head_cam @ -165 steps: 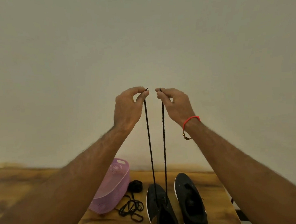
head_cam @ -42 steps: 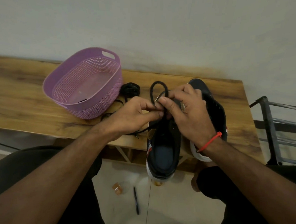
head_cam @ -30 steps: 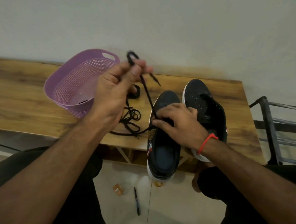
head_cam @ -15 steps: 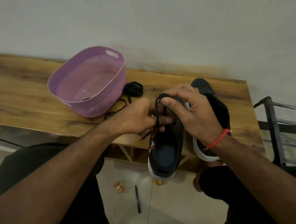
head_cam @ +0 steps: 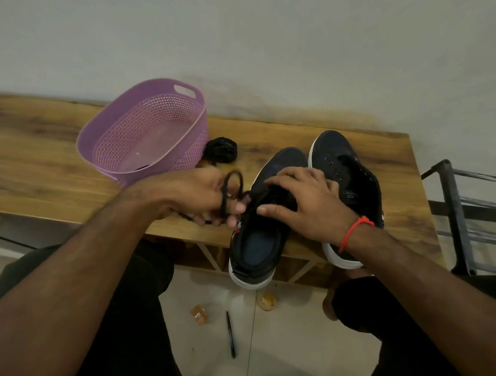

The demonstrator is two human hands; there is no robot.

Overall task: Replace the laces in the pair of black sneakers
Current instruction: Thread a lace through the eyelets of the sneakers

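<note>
Hands lacing a black sneaker at the wooden table's near edge

The left black fabric sneaker (head_cam: pixel 261 236) overhangs the near edge; the right hand (head_cam: pixel 306 204) presses spread fingers on it, the left hand (head_cam: pixel 201 199) beside it pinches a looped black lace (head_cam: pixel 229 189). Farther back: the second black sneaker (head_cam: pixel 347 176), a lilac perforated plastic basket (head_cam: pixel 147 130).

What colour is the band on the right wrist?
The wrist band is red, a thin cord, seen best in the head view.

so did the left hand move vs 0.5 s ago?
Yes. The left hand, pinching the black lace, has pulled left, off the black sneaker held by the right hand, toward the purple plastic basket.
</note>
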